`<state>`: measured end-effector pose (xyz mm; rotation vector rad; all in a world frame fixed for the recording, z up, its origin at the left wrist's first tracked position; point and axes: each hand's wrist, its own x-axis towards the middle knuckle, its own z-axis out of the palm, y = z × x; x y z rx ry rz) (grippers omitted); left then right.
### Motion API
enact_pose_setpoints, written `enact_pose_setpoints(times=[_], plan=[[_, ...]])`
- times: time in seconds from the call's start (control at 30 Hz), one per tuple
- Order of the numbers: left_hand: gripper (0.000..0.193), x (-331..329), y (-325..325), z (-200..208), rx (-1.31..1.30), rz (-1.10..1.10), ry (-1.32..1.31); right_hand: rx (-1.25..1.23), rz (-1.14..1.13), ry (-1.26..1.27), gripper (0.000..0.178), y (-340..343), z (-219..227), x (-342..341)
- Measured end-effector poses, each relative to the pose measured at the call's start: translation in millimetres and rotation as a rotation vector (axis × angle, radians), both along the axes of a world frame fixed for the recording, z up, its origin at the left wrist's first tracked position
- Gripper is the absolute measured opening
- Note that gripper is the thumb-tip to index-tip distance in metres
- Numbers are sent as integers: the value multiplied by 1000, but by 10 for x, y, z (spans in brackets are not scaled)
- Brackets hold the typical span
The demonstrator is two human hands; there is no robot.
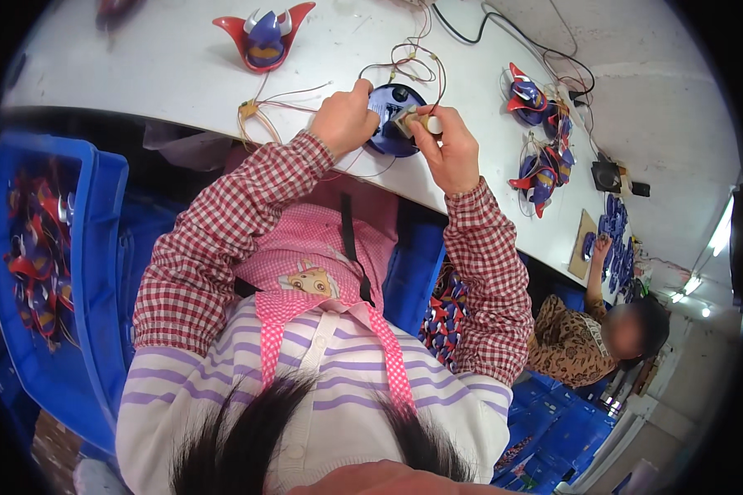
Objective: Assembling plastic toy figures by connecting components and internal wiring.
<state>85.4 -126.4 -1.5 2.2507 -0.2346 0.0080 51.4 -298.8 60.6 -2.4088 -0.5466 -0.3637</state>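
Note:
At the near edge of the white table, a round dark-blue plastic part with a paler inside lies under my hands. My left hand is closed on its left rim, the fingertips curled out of sight. Over its right side, my right hand pinches a small beige piece with a white round end; its kind is unclear. Thin wires run from behind the round part. Left of my left hand lies a small yellowish connector piece with wires.
A purple, red-winged, horned toy head sits at the far left. Several similar heads lie to the right. Blue crates of toy parts stand at my left. Another person works farther along the table, at the right.

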Motion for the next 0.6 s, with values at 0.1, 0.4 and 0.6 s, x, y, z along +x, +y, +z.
enact_pose_setpoints(times=[0.1,0.4,0.6], plan=[[33,-14,21,-21,-17,1,-8,-14,46,-34,25,24,-53,27],[32,-60,62,-29,-71,8,-5,-152,172,-72,30,114,14,51],[32,-56,70,-54,-91,9,-2,-209,242,-19,30,81,48,89]])
